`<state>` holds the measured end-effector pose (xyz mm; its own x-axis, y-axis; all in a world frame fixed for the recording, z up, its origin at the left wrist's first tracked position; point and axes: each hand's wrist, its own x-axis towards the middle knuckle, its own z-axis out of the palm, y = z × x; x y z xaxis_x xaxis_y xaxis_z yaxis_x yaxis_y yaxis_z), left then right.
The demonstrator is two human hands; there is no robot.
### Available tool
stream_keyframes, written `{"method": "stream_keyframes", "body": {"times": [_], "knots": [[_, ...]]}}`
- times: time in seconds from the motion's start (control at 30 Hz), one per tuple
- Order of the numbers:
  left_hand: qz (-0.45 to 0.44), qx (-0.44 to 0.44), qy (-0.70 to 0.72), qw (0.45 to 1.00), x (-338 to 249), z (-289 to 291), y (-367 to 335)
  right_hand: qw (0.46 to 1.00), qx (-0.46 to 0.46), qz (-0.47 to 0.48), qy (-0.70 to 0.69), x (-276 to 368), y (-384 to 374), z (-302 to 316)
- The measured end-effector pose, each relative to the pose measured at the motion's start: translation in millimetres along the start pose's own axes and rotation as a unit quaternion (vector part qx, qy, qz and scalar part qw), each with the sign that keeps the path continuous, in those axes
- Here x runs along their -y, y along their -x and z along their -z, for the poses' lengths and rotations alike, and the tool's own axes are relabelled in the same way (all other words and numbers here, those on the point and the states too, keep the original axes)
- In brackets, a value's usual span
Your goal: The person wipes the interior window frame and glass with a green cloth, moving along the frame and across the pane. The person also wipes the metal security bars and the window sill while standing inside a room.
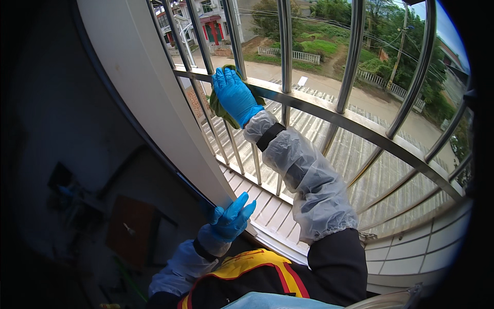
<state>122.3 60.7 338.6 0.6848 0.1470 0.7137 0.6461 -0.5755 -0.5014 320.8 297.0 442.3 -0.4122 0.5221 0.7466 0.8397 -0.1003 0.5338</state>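
A green cloth (218,109) is held in the grip of the right hand (234,95), which is gloved in blue; its fingers are bent over the metal rail (324,110), and the cloth is bunched beneath palm and fingers, against the rail and the upright bars beside it. Nothing is seen to be held by the left hand (231,219): its fingers are loosely extended near the lower part of the white window frame (154,92), though whether the frame is actually touched cannot be told.

From the cloth's placement, wiping is judged to be under way near the left end of the rail. Along the remaining rail and the metal bars (285,46) to the right, no cloth or hand is applied. Which stretches are already wiped and which are left cannot be determined, since no clear border between cleaned and uncleaned metal is shown.

Farther out, a pale tiled ledge (267,206) is seen below the bars, and a corrugated roof (350,149) is seen beyond them.
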Motion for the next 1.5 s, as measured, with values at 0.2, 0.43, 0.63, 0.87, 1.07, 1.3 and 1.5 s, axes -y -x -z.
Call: {"method": "stream_keyframes", "body": {"times": [0.2,0.43,0.63,0.87,1.07,1.3,1.5], "knots": [[0.035,-0.051,0.023,0.998,-1,-3,-1,0.95,-0.033,-0.125,-0.285,15,85,45],[-0.193,0.036,-0.108,0.975,19,-2,3,0.292,-0.199,-0.446,-0.822,-2,110,94],[-0.207,0.053,-0.099,0.972,14,-12,12,0.942,-0.067,-0.263,-0.197,-25,37,92],[-0.176,0.055,-0.057,0.981,14,-16,18,0.822,0.359,-0.259,-0.358,-94,-29,36],[-0.158,0.004,-0.052,0.986,19,-10,16,0.931,0.205,-0.243,-0.179,-63,8,58],[-0.237,0.043,-0.112,0.964,17,-21,20,0.972,0.11,-0.206,0.011,-48,30,78],[-0.277,0.058,-0.208,0.936,21,-10,11,0.883,0.191,-0.244,-0.353,-77,-5,55]]}}
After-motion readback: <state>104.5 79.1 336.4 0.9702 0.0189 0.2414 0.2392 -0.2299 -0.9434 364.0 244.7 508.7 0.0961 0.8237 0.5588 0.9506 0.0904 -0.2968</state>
